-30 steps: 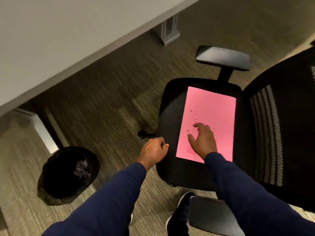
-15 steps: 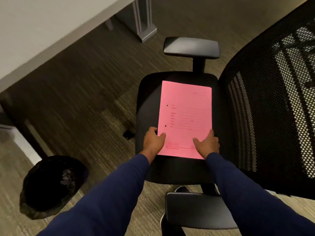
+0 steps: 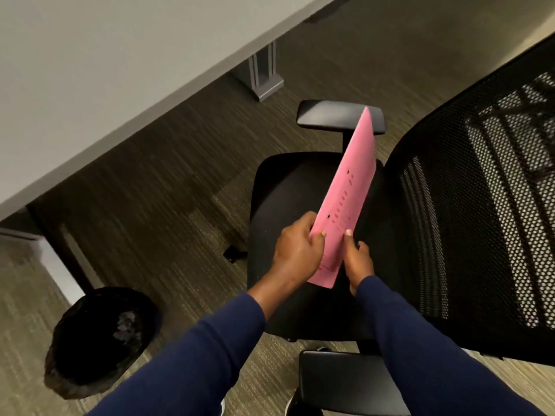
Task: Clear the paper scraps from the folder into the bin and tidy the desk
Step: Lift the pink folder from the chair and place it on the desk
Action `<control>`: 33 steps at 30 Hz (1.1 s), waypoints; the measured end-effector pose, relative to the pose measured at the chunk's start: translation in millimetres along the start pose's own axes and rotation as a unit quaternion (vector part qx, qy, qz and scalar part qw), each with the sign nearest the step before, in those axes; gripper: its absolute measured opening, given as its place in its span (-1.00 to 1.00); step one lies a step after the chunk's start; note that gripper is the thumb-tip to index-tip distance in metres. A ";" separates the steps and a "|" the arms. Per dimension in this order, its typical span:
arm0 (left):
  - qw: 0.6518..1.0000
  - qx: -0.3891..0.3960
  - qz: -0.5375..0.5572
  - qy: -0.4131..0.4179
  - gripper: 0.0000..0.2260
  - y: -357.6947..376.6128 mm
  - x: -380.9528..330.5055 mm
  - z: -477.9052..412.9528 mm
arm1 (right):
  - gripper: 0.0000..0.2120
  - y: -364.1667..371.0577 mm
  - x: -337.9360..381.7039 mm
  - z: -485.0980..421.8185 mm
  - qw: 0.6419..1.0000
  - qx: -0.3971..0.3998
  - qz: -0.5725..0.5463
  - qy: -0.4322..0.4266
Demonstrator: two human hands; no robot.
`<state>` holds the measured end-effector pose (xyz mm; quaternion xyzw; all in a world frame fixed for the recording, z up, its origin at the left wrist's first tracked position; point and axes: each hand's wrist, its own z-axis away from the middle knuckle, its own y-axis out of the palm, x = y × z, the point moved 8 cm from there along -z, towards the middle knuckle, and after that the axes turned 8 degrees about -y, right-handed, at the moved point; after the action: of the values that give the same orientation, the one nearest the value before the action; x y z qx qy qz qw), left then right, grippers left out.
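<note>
Both hands hold the pink folder (image 3: 348, 199) at its near end, tilted steeply on edge above the chair seat (image 3: 288, 199). The left hand (image 3: 297, 250) pinches the near left edge, thumb on the upper face; the right hand (image 3: 357, 259) clasps the near right edge, with most of its fingers hidden behind the folder. The folder's far corner overlaps the far armrest (image 3: 327, 115) in view. Print on the folder face is blurred and unreadable. Whether any scraps lie inside the folder cannot be told.

The bin (image 3: 99, 340), lined with a black bag, stands on the floor to the left of the chair, below the near end of the tabletop edge; pale crumpled matter shows inside, too dim to identify. The mesh backrest (image 3: 480, 205) is cut off at the right edge of the frame, and the near armrest (image 3: 339, 379) is partly covered by the right sleeve (image 3: 435, 355).

The tabletop (image 3: 105, 55) is pale grey and fills the upper left; its surface shows bare. A grey metal leg (image 3: 264, 76) stands beneath it. The floor (image 3: 168, 181) is striped brown-grey carpet.
</note>
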<state>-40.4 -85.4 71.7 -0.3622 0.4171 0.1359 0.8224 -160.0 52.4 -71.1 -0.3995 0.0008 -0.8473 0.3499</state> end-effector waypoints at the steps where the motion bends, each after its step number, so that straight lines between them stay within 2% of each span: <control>1: 1.000 -0.004 0.000 0.013 -0.86 -12.2 -8.4 6.8 | -0.24 8.3 7.1 4.7 0.999 0.016 -0.042 0.001; 4: 0.999 -0.010 0.020 0.043 -0.86 -47.7 -26.3 24.9 | -0.48 33.1 32.1 23.2 0.984 0.079 -0.161 -0.001; 7: 0.996 -0.030 0.031 0.075 -0.86 -95.8 -37.3 41.7 | -0.34 55.2 56.6 41.5 0.967 0.116 -0.226 0.002; 9: 0.994 -0.050 0.023 0.096 -0.88 -127.3 -41.1 50.2 | -0.36 66.6 71.1 48.7 0.959 0.135 -0.250 -0.005; 13: 0.988 -0.103 0.011 0.118 -0.88 -199.8 -36.1 67.8 | -0.72 99.0 109.2 74.7 0.942 0.201 -0.265 -0.048; 15: 0.985 -0.125 0.021 0.120 -0.85 -227.7 -28.7 75.7 | -0.84 112.2 126.1 87.9 0.936 0.224 -0.261 -0.070; 20: 0.979 -0.172 0.075 0.079 -0.78 -300.9 2.4 95.8 | -0.74 158.5 170.3 133.1 0.933 0.255 -0.233 -0.099; 26: 0.962 -0.223 0.147 0.057 -0.74 -390.9 34.7 121.4 | -0.79 231.4 222.3 193.8 0.935 0.272 -0.193 -0.123; 33: 0.936 -0.305 0.175 0.010 -0.74 -495.0 87.9 132.1 | -0.84 327.9 274.1 258.3 0.930 0.280 -0.188 -0.147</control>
<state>351.6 -345.4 292.9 -0.5181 0.4207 0.3946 0.6316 89.8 -286.1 198.0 -0.3982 -0.3631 -0.7953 0.2778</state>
